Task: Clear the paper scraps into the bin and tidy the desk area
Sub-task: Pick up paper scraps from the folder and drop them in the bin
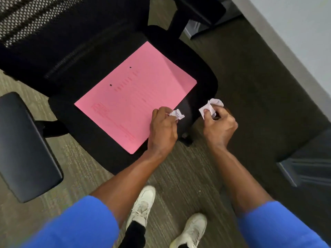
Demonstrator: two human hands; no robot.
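Note:
A pink folder (136,97) lies flat on the black seat of an office chair (68,111). My left hand (162,129) rests over the folder's near right edge and pinches a small crumpled white paper scrap (177,114). My right hand (219,125) hovers just past the seat's right edge, closed around a larger crumpled white paper scrap (211,106). The two scraps are apart, with a gap between them. No bin is in view.
The chair's mesh backrest (35,17) is at top left and its armrest (25,149) at the left. A grey desk edge (293,51) runs along the right, with a dark cabinet (309,158) beneath. My white shoes (143,204) stand on striped carpet.

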